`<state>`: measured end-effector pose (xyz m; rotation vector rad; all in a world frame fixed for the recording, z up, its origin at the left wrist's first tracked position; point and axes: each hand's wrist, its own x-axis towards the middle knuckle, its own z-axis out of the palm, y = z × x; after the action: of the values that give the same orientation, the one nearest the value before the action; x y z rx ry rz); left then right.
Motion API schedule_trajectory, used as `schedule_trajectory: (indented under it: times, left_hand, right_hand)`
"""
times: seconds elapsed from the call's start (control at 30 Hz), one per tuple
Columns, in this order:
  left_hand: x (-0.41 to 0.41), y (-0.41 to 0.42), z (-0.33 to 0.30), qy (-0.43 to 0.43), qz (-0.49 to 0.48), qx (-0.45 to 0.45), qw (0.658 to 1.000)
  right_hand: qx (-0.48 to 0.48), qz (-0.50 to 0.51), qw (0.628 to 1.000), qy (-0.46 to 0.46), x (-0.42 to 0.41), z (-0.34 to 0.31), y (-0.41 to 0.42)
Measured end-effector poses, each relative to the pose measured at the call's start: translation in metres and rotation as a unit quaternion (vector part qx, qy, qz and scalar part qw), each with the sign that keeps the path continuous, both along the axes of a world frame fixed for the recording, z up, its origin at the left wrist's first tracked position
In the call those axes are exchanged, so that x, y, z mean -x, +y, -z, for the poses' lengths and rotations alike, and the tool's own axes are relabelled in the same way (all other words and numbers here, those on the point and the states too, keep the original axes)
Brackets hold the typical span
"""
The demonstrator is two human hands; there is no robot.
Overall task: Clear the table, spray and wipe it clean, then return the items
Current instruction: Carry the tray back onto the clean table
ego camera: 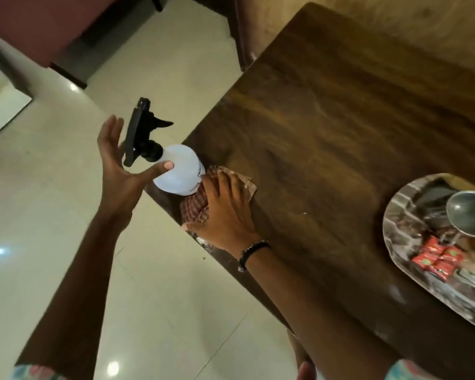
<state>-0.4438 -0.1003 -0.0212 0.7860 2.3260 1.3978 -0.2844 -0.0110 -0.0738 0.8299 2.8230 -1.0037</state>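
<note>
A white spray bottle (180, 168) with a black trigger head stands at the left corner of the dark wooden table (327, 133). My left hand (115, 165) is spread open beside the bottle's neck, with the thumb tip touching the bottle's shoulder and the fingers off it. My right hand (225, 207) lies flat on a checked brown cloth (194, 211) next to the bottle, pressing it against the table edge. An oval marble-patterned tray (406, 204) sits at the right with a metal bowl (469, 215), red sachets (436, 256) and dark items in it.
Pale tiled floor (66, 215) spreads left of the table. A dark chair or bench (74, 37) stands at the top left. A wood-panelled wall (381, 26) runs behind the table. A bare foot (306, 370) shows at the bottom edge.
</note>
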Motion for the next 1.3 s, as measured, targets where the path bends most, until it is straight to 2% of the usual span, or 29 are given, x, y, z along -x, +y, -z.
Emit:
schedule_trajectory:
  times: [0.07, 0.2, 0.37, 0.5, 0.63, 0.8, 0.9, 1.07, 1.17, 1.3]
  left_hand:
    - [0.012, 0.011, -0.005, -0.002, 0.094, 0.002, 0.996]
    - [0.008, 0.034, -0.006, -0.037, 0.144, -0.018, 0.989]
    - [-0.003, 0.044, 0.0, -0.039, 0.086, -0.047, 0.994]
    - [-0.013, 0.047, -0.001, -0.009, 0.037, -0.049, 0.998]
    - [-0.038, 0.048, -0.009, 0.004, 0.045, -0.046, 0.998]
    - [-0.102, 0.065, -0.038, 0.006, 0.052, -0.057, 0.997]
    - [-0.153, 0.086, -0.057, -0.052, 0.064, -0.051, 0.995]
    - [-0.26, 0.139, -0.091, -0.067, 0.127, -0.039, 0.989]
    - [-0.341, 0.174, -0.112, -0.094, 0.159, -0.055, 0.981]
    - [-0.459, 0.215, -0.137, -0.112, 0.249, -0.074, 0.959]
  right_hand:
    - [-0.013, 0.031, 0.999, -0.034, 0.005, 0.006, -0.013]
    - [-0.058, 0.088, 0.994, -0.036, 0.012, 0.011, -0.025]
    - [-0.074, 0.087, 0.993, -0.003, 0.012, 0.01, -0.015]
    - [-0.085, 0.044, 0.995, 0.03, -0.006, 0.007, 0.004]
    - [-0.071, 0.039, 0.996, 0.038, -0.045, 0.002, 0.012]
    - [-0.021, 0.108, 0.993, 0.038, -0.121, -0.012, 0.025]
    - [0.011, 0.192, 0.979, 0.065, -0.175, -0.037, 0.04]
    - [0.027, 0.316, 0.932, 0.176, -0.287, -0.083, 0.069]
    - [0.046, 0.375, 0.9, 0.217, -0.37, -0.106, 0.085]
    - [0.075, 0.423, 0.866, 0.255, -0.49, -0.125, 0.106]
